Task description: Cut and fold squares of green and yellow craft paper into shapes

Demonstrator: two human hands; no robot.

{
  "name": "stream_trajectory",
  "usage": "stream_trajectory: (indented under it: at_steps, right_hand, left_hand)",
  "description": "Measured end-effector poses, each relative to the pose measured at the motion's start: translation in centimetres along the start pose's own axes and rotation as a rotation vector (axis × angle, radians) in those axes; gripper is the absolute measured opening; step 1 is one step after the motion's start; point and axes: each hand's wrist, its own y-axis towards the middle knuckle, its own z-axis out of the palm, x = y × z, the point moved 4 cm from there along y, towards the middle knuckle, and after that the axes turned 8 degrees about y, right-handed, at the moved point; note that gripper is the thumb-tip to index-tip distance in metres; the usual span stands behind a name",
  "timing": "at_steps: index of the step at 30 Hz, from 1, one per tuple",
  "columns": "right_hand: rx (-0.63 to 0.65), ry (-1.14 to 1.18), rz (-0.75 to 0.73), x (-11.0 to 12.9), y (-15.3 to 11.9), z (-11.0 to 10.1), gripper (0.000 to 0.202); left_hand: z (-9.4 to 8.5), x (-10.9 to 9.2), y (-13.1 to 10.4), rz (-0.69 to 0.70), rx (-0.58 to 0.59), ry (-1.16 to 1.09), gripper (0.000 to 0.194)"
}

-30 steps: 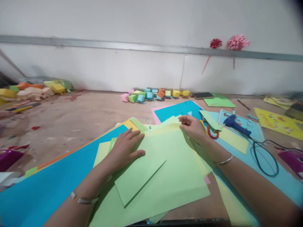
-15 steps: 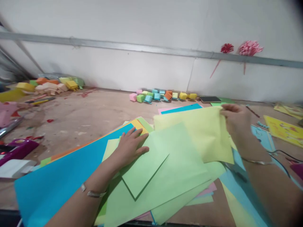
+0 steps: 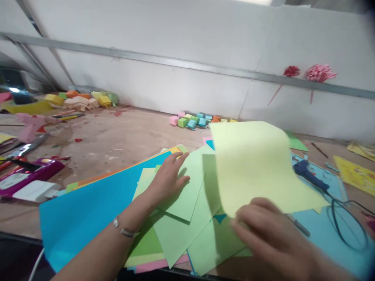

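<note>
"From my remote seat, what's the right grip on?"

"My right hand (image 3: 271, 228) has its fingers closed on the near edge of a pale yellow paper sheet (image 3: 252, 164), which curls above the light green sheets (image 3: 183, 238)."

"And the left?"

"My left hand (image 3: 168, 179) lies over the green ones, fingers loosely spread, grasping nothing I can see."

"How would the yellow one handle?"

"Light and flexible, I'd judge, and easily creased. I'd pinch it gently at an edge or corner."

"Any containers?"

"None I can make out; the folded paper cubes (image 3: 182, 123) sit loose on the worktop (image 3: 140, 128)."
</note>
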Motion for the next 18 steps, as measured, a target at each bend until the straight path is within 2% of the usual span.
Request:
stream_trajectory:
  at_steps: [2,4,6,8,12,15,18]
  right_hand:
    - [0.034,-0.014,-0.118,1.5,0.1,2.9,0.022]
    - [0.097,-0.063,-0.044,1.9,-0.3,5.3,0.021]
    - [0.163,-0.038,0.025,2.2,-1.0,6.8,0.024]
    - [0.204,0.005,0.071,2.4,-1.7,7.5,0.027]
    - [0.335,0.144,0.201,2.7,-2.1,8.8,0.024]
    - [0.481,0.291,0.328,3.2,-1.8,10.9,0.015]
    - [0.553,0.398,0.467,3.7,-2.5,12.6,0.011]
  left_hand:
    - [-0.2,-1.3,-0.2,0.133,0.062,-0.130,0.061]
    - [-0.2,-2.5,-0.6,0.252,0.162,-0.238,0.057]
    - [-0.1,-3.1,-0.9,0.280,0.231,-0.335,0.057]
    - [0.0,-3.1,-0.9,0.194,0.270,-0.469,0.058]
    - [0.4,-2.8,-0.8,-0.104,0.347,-0.777,0.054]
    - [0.4,-2.7,-0.6,-0.216,0.308,-0.729,0.062]
    - [0.5,-2.9,-0.5,-0.185,0.284,-0.571,0.031]
